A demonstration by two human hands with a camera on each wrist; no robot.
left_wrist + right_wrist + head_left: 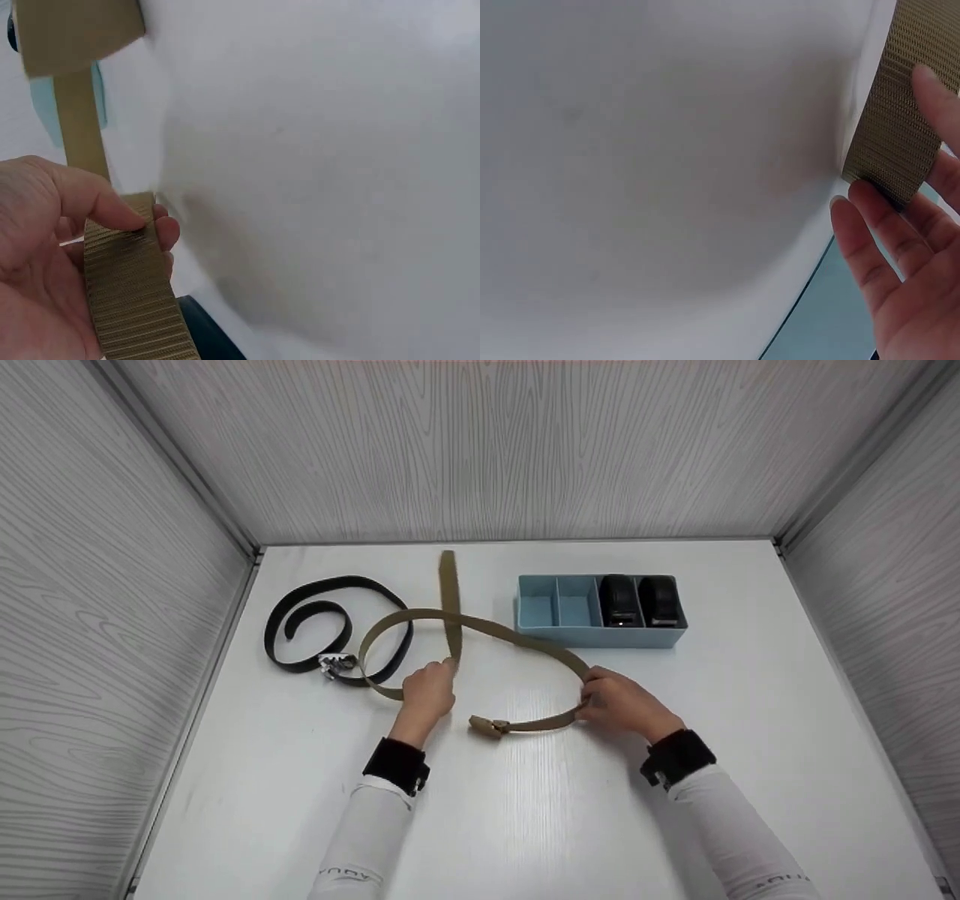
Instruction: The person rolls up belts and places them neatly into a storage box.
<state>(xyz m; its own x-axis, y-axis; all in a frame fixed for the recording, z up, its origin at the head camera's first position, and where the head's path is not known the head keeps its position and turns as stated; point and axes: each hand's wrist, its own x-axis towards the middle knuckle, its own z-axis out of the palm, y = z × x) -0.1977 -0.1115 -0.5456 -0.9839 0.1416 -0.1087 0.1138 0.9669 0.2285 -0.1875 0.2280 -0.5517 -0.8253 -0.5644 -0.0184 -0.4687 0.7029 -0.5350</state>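
Observation:
A tan woven belt (551, 651) lies in a wide loop between the two hands, its free end pointing to the back of the table. My left hand (429, 690) grips the strap; in the left wrist view the thumb presses on the ribbed webbing (135, 285), with fingertips behind it. The right hand (626, 705) holds the belt at the loop's right bend. In the right wrist view, thumb and fingers lie on opposite sides of the webbing (900, 112). Between the hands, the tan buckle (487, 726) points left at the end of a short stretch of strap.
A black belt (271, 630) with a silver buckle (337, 663) lies loosely coiled at left, partly under the tan loop. At the back right stands a blue divided box (600, 638); rolled black belts (619, 598) fill its two right compartments. Grey wood-grain panels (480, 450) enclose the table.

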